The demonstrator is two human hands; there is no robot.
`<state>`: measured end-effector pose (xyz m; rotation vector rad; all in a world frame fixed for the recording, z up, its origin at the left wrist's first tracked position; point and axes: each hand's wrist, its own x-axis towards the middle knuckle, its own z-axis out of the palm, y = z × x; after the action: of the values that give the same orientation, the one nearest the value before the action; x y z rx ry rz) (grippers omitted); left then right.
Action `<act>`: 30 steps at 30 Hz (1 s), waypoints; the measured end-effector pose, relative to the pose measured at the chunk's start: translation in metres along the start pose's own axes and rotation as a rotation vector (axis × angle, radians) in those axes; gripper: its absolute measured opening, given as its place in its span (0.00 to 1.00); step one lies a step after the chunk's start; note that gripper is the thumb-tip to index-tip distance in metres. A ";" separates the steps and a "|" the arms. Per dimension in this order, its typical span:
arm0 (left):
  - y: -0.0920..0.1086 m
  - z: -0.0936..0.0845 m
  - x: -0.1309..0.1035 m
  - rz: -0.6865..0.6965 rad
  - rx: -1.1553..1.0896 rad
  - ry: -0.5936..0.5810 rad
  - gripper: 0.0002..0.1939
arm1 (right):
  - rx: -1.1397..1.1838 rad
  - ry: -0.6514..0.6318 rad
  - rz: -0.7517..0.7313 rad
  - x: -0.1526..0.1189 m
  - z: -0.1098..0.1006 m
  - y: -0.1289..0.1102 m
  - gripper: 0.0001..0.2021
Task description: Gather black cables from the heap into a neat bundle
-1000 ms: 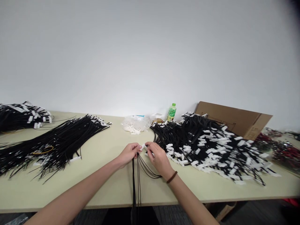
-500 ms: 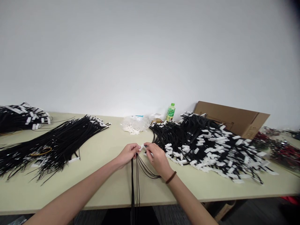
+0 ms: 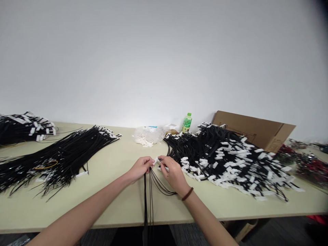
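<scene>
Left hand (image 3: pixel 139 168) pinched white clip (image 3: pixel 155 160) at table (image 3: pixel 120 205) centre, right hand (image 3: pixel 173 172) gripped black cords (image 3: pixel 150 194), plastic bag (image 3: pixel 148 134) far behind held white clips, cardboard box (image 3: pixel 256 130) far right.

left hand (image 3: pixel 139 168): pinches a small white connector (image 3: pixel 155 160) at its fingertips, over the worktop (image 3: pixel 115 201)
right hand (image 3: pixel 173 172): fingertips meet the connector from the other side; brown band on the wrist
black wires (image 3: pixel 150 191): run from the connector toward the near worktop edge and hang over it
big wire pile (image 3: pixel 225 160): just right of the connector
green bottle (image 3: pixel 187 122): behind the connector, by the wall
cardboard box (image 3: pixel 256 131): behind the big wire pile
long bundle (image 3: pixel 56 157): well left of the connector
</scene>
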<state>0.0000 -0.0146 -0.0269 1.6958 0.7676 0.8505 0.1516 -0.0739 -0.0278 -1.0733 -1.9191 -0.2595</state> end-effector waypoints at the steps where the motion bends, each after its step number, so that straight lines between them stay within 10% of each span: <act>1: 0.000 0.000 0.000 0.003 0.001 0.000 0.16 | 0.004 -0.001 0.003 0.000 0.000 0.000 0.10; 30: -0.002 -0.010 0.003 0.051 0.211 -0.083 0.15 | 0.160 -0.069 0.125 0.000 0.000 0.000 0.07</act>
<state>-0.0065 -0.0068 -0.0259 1.9326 0.7820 0.7492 0.1518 -0.0734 -0.0278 -1.1012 -1.8900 0.0009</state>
